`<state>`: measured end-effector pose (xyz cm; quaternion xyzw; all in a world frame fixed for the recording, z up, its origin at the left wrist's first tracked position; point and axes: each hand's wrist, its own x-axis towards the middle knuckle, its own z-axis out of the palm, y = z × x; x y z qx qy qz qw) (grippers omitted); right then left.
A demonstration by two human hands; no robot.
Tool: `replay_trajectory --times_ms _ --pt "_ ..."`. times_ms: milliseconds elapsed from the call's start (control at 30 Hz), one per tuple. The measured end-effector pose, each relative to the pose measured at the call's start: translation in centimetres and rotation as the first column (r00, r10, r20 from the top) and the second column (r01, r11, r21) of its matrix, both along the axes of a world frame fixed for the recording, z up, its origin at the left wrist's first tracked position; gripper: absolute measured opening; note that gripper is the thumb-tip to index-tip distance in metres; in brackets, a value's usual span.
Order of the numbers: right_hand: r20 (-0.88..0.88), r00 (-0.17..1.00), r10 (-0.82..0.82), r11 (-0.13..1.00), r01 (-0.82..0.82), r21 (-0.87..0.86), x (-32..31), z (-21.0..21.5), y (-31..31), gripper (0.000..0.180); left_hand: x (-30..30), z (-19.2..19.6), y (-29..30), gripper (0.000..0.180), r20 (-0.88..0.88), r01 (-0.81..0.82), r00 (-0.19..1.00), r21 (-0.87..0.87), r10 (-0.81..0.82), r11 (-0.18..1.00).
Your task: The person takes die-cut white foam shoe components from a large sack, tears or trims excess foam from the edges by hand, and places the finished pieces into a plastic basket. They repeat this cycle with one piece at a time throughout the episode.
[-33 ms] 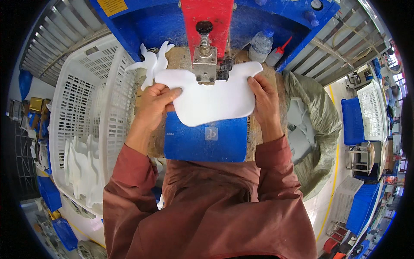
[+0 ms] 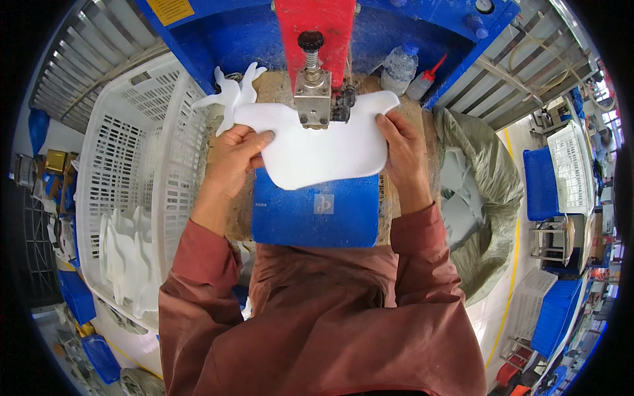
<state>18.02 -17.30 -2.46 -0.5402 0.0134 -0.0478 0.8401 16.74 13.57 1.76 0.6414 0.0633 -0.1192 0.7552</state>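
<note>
The person's left hand (image 2: 239, 155) has its thumb laid along the near face of a white, smooth, wing-shaped sheet (image 2: 323, 155), with the other fingers curled beneath its left edge. The right hand (image 2: 405, 152) pinches the opposite edge, thumb on top, fingers mostly hidden behind. Both forearms slant inward, wrists fairly straight, so the sheet spans the space between the two sets of fingers.

Midway between the fingers, a square silver metal head (image 2: 312, 99) under a red machine column (image 2: 316, 33) overlaps the sheet's upper edge; contact cannot be told. Closer to the body than the fingers, a flat blue rectangular block (image 2: 310, 228) sits over a worn brown wooden tabletop (image 2: 243, 212). Just beyond the left fingers lie curved white offcut-like pieces (image 2: 228, 96); beyond the right fingers stand a clear plastic bottle (image 2: 399, 71) and a small red-nozzled bottle (image 2: 421, 86).

Left of the left fingers is a slotted white plastic crate (image 2: 177, 132) holding white shaped pieces (image 2: 125, 257). Right of the right fingers, an open olive-green woven sack (image 2: 495, 204) contains grey sheet pieces (image 2: 459, 204).
</note>
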Motion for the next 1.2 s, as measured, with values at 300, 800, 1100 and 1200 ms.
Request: replay_trajectory --times_ms 300,800,1100,1200 --pt "-0.014 0.996 0.089 0.994 -0.088 0.060 -0.6 -0.7 2.8 0.025 -1.7 -1.8 3.8 0.028 0.058 0.018 0.998 -0.238 -0.004 0.971" --pt "-0.097 0.994 -0.053 0.997 0.058 0.058 -5.0 0.6 -2.4 0.023 -2.8 -1.5 -3.0 0.023 -0.009 0.017 1.000 -0.290 -0.021 0.957" --pt "-0.106 0.988 -0.109 0.993 0.113 0.041 -6.9 -0.6 -5.2 0.017 -2.9 -2.6 -5.1 0.028 -0.027 0.104 0.992 -0.329 -0.119 0.939" --pt "-0.139 0.972 -0.189 0.979 0.197 0.048 -7.7 -1.0 -5.8 0.017 -2.8 -2.7 -5.8 0.034 -0.015 0.182 0.980 -0.326 -0.197 0.928"
